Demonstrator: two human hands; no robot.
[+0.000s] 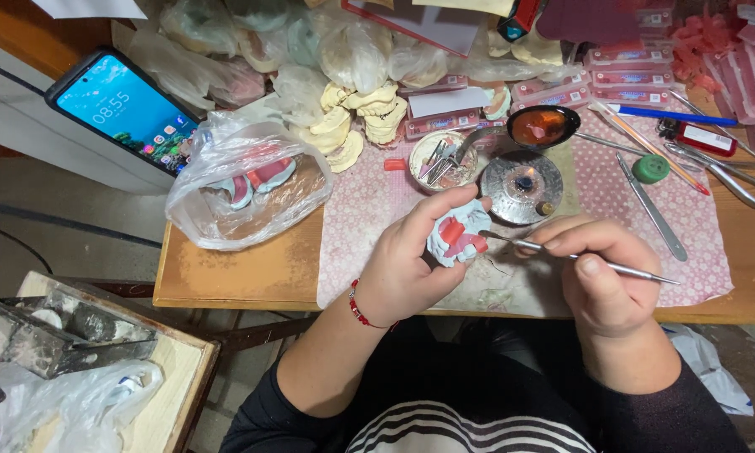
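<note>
My left hand (411, 264) grips a pale blue dental cast with red wax (457, 236) just above the table's front edge. My right hand (600, 277) holds a thin metal carving tool (579, 257) like a pen, and its tip touches the red wax on the cast. A red bead bracelet (359, 309) circles my left wrist. Both hands hover over a pink patterned cloth (361, 226).
A clear bag holding another cast (247, 180) lies at left, beside a lit phone (126, 109). Behind the hands stand a round metal burner (524, 184), a spoon of melted red wax (544, 126), a small dish of tools (441, 159), yellow plaster casts (365, 113), loose metal instruments (650, 205) and pink wax boxes (629, 67).
</note>
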